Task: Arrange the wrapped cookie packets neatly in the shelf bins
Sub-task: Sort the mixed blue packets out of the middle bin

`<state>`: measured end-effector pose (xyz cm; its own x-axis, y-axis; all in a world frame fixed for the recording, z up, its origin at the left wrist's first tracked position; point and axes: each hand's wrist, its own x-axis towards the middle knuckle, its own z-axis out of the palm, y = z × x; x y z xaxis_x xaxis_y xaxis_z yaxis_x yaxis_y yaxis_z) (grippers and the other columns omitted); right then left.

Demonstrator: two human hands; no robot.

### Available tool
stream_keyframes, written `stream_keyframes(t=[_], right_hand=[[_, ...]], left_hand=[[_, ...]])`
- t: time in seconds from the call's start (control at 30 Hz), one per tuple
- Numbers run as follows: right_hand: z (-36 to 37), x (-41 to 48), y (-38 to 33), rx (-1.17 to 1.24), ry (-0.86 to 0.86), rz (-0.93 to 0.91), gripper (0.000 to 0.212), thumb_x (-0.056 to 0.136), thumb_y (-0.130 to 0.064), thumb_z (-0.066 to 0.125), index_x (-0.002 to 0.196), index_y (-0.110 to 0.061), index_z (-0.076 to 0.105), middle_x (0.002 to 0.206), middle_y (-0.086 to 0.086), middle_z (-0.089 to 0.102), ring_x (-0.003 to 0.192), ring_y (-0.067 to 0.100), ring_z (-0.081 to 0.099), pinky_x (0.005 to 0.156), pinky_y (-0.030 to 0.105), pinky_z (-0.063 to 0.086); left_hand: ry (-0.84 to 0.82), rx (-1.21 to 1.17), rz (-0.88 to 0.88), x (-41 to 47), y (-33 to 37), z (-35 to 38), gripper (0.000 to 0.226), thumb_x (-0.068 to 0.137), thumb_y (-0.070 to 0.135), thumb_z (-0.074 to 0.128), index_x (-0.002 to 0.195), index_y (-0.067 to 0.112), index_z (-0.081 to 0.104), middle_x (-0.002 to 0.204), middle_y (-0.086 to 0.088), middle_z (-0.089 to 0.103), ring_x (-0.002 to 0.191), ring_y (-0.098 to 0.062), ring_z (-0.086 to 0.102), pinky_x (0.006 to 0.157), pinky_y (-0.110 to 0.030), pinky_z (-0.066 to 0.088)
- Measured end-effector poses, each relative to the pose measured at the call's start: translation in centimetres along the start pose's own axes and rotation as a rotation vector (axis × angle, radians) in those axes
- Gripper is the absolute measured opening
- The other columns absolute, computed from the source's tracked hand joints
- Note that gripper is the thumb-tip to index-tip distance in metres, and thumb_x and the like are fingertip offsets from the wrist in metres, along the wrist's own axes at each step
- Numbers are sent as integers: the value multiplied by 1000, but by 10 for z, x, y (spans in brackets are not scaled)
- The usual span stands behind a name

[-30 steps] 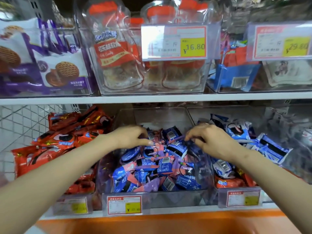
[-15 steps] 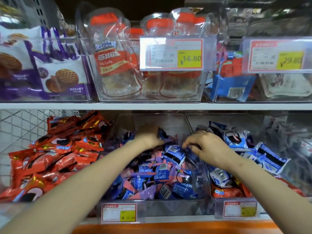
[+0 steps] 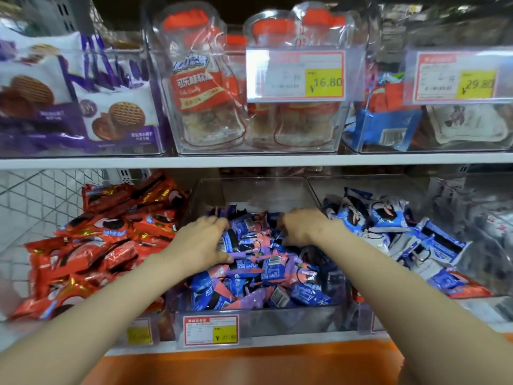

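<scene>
The clear middle bin [image 3: 251, 318] on the lower shelf holds a loose heap of blue, pink and purple cookie packets [image 3: 273, 270]. My left hand [image 3: 204, 241] lies on the left side of the heap, with fingers and thumb closed around a few packets. My right hand [image 3: 302, 226] is at the back of the heap with its fingers curled down among the packets and the fingertips hidden. Red cookie packets [image 3: 105, 245] fill the left bin. Blue and white packets [image 3: 399, 237] fill the right bin.
The shelf above [image 3: 249, 160] carries clear bins of purple biscuit bags [image 3: 111, 118], orange-capped candy jars [image 3: 205, 87] and blue packs [image 3: 385, 132], with price tags [image 3: 295, 76] in front. A wire mesh panel [image 3: 33, 195] stands at the left. An orange ledge [image 3: 249, 362] runs below.
Both hands have moved toward the back of the middle bin and lie deeper in the heap. The left hand went from hovering to closing on packets. The camera has tilted slightly.
</scene>
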<state>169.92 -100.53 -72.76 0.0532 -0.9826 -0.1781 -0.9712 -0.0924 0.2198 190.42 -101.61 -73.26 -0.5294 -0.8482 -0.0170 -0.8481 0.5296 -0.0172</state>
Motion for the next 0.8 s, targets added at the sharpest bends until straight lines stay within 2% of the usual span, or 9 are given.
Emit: stream_keyframes(t=[0.07, 0.13, 0.27, 0.33, 0.43, 0.5, 0.63, 0.7, 0.8], right_hand=[[7, 6, -6, -96, -77, 36, 38, 91, -33, 54, 125, -15, 55, 129, 7, 56, 116, 26, 55, 85, 32, 44], [14, 11, -10, -135, -96, 50, 38, 92, -30, 53, 128, -15, 52, 131, 7, 54, 118, 26, 53, 89, 33, 43], [9, 6, -7, -63, 65, 58, 39, 87, -28, 59, 122, -12, 51, 122, 10, 59, 113, 27, 56, 80, 30, 44], [-6, -6, 1, 17, 194, 40, 47, 84, -35, 62, 122, -13, 45, 119, 11, 60, 110, 28, 55, 78, 28, 40], [-32, -31, 18, 258, 313, -2, 60, 79, -41, 66, 130, -21, 41, 122, 4, 53, 110, 24, 48, 87, 30, 38], [-41, -50, 32, 447, 357, -25, 57, 79, -37, 68, 130, -25, 47, 123, -3, 48, 108, 16, 45, 81, 26, 37], [-33, -82, 60, 547, 412, 34, 44, 79, -26, 69, 121, -30, 58, 109, -13, 57, 97, 11, 53, 74, 25, 38], [-23, -91, 73, 596, 435, 70, 40, 80, -21, 70, 119, -28, 62, 109, -11, 62, 98, 9, 55, 79, 24, 40], [-8, -102, 88, 686, 484, 93, 41, 78, -14, 73, 118, -18, 63, 107, -8, 63, 103, 10, 56, 83, 16, 38]], left_hand=[[-42, 49, 0, -2, -2, -1, 67, 81, 58, 59, 131, 16, 42, 132, -3, 48, 123, -21, 45, 91, -31, 41], [-95, 73, 2, -4, -3, -3, 70, 81, 63, 52, 130, 14, 43, 130, -5, 50, 120, -23, 48, 88, -32, 42], [-46, 47, 45, -9, 1, -3, 73, 85, 63, 45, 136, 12, 38, 135, -5, 44, 127, -21, 39, 97, -32, 37], [21, 8, 86, -4, 6, -3, 70, 87, 60, 43, 138, 13, 35, 137, -5, 42, 129, -21, 37, 102, -32, 33], [63, -69, 141, 20, 16, -4, 53, 92, 48, 48, 130, 12, 44, 133, -7, 48, 124, -24, 43, 99, -35, 39], [70, -131, 163, 45, 26, 1, 44, 92, 39, 53, 126, 11, 48, 130, -9, 52, 119, -27, 48, 92, -35, 43], [22, -173, 150, 91, 53, 20, 44, 90, 32, 59, 126, 10, 49, 129, -13, 52, 116, -29, 51, 88, -32, 44], [-7, -139, 128, 108, 65, 33, 46, 89, 31, 60, 129, 10, 49, 131, -14, 52, 118, -30, 51, 92, -33, 44], [-76, -51, 101, 123, 76, 47, 47, 88, 35, 61, 127, 9, 51, 129, -15, 54, 117, -31, 52, 92, -35, 44]])
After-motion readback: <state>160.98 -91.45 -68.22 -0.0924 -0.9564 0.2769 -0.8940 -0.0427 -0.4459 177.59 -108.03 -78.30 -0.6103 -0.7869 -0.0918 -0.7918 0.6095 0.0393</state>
